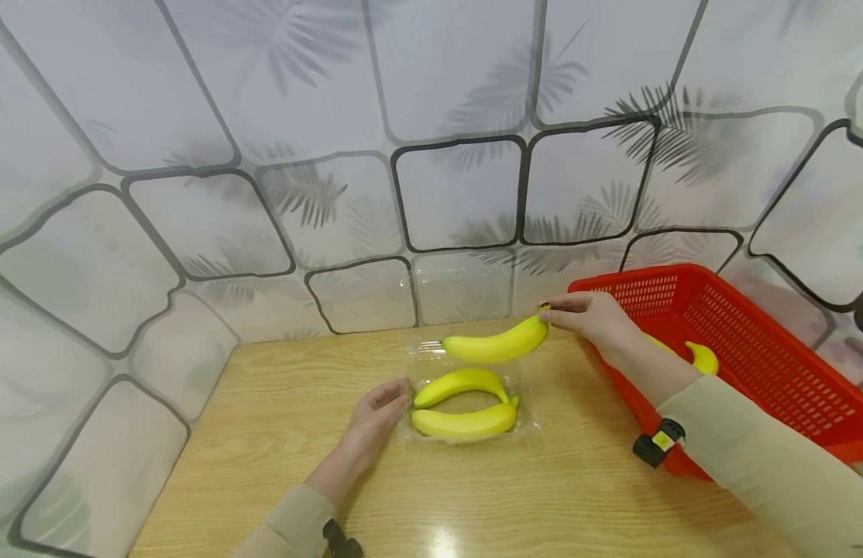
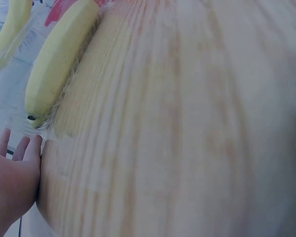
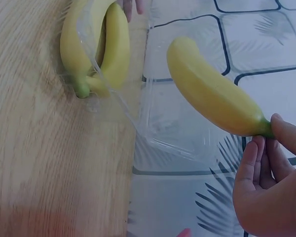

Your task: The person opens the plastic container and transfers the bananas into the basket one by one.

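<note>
My right hand [image 1: 595,322] pinches a yellow banana [image 1: 497,345] by its green stem, above the back part of a clear plastic clamshell box [image 1: 532,422]. In the right wrist view this banana [image 3: 212,94] hangs tilted from thumb and fingertips [image 3: 259,143], apart from the others. Two more bananas, a rear one [image 1: 459,384] and a front one [image 1: 466,423], lie in the box. Its transparent lid [image 1: 462,291] stands raised at the back. My left hand [image 1: 376,411] touches the box's left side with fairly straight fingers; the left wrist view shows its fingertips [image 2: 34,143] near a banana's dark tip.
A red plastic basket [image 1: 787,333] with perforated walls stands on the right, under my right forearm, with bananas [image 1: 702,358] in it. The wood-grain table [image 1: 285,449] meets a patterned backdrop [image 1: 459,194] at the back and left.
</note>
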A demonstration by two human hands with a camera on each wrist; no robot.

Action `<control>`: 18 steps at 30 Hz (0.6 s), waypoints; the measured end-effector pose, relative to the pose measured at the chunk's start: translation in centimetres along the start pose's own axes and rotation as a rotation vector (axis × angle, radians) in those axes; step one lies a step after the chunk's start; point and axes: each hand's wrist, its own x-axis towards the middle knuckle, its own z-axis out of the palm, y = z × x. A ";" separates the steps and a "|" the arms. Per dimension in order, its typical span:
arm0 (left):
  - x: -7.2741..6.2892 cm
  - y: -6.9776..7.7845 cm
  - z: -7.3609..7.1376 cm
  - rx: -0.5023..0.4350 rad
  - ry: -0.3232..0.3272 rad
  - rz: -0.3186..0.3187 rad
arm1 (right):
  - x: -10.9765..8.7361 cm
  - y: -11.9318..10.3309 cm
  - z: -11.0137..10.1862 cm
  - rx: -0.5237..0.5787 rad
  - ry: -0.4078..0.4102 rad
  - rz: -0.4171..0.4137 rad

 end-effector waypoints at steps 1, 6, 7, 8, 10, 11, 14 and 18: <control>0.0 0.0 0.0 0.002 0.002 -0.003 | 0.0 0.0 -0.2 -0.006 0.000 0.003; -0.3 -0.1 0.1 0.037 0.008 0.013 | -0.1 0.0 -1.1 -0.020 0.001 0.009; -0.3 -0.1 0.1 0.048 0.011 0.018 | -0.2 0.0 -1.2 -0.018 0.004 0.008; -0.4 -0.2 0.2 0.066 0.015 0.025 | -0.2 0.0 -1.4 -0.021 0.005 0.007; -0.5 -0.1 0.3 0.086 0.021 0.034 | -0.3 0.0 -1.8 -0.010 0.008 0.008; -0.6 -0.1 0.4 0.098 0.025 0.038 | -0.3 0.0 -2.0 -0.005 0.009 0.010; -0.7 -0.1 0.6 0.116 0.034 0.048 | -0.3 0.1 -2.5 0.004 0.018 0.010; -0.8 0.0 0.8 0.117 0.039 0.061 | -0.4 0.2 -3.5 0.014 0.031 0.037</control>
